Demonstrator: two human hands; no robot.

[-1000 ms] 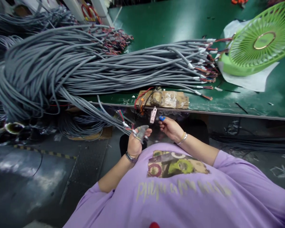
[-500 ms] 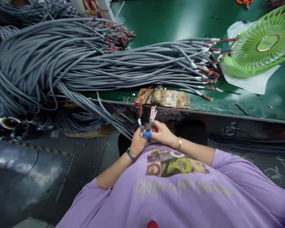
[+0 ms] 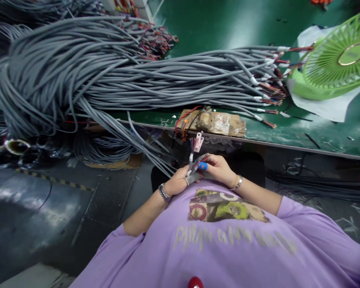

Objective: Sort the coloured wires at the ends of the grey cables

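Note:
My left hand, with grey tape on its fingers and a watch at the wrist, grips the stripped end of a grey cable that runs up left to the heap. My right hand, blue tape on one fingertip, pinches the cable's thin coloured wires just beside the left hand. Both hands meet close to my chest, below the bench edge. A small pink connector hangs right above them under a taped brown block.
A big heap of grey cables covers the green bench and spills off its left end. Their stripped ends lie beside a green fan on white paper. Dark floor lies to the left.
The hands were apart a second ago, the left holding the cable end. They have come together near my chest, and the right hand now holds the wire ends.

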